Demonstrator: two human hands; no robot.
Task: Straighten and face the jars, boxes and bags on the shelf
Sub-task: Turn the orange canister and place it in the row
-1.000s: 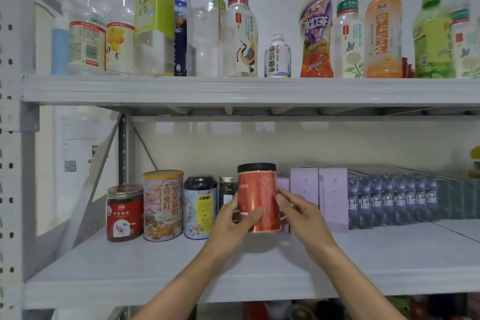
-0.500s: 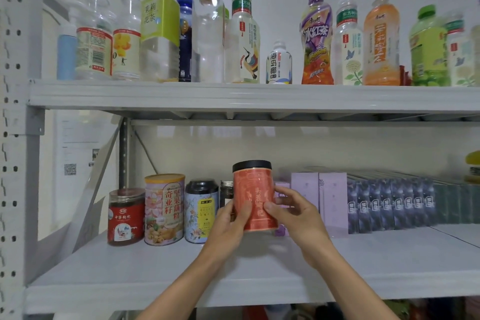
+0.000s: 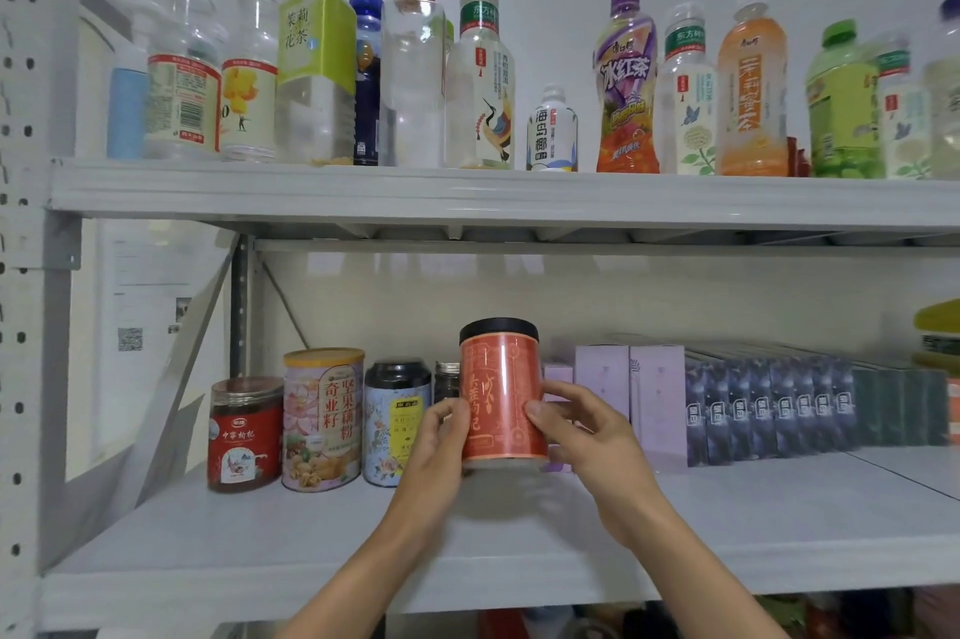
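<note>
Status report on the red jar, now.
Both hands, left and right, grip the red jar, upright on the shelf. Small dark jar close behind. Nothing blocking.

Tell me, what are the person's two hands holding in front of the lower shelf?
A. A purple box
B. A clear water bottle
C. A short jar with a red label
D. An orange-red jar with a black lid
D: the left hand and the right hand grip the sides of the orange-red jar, whose black lid shows on top.
</note>
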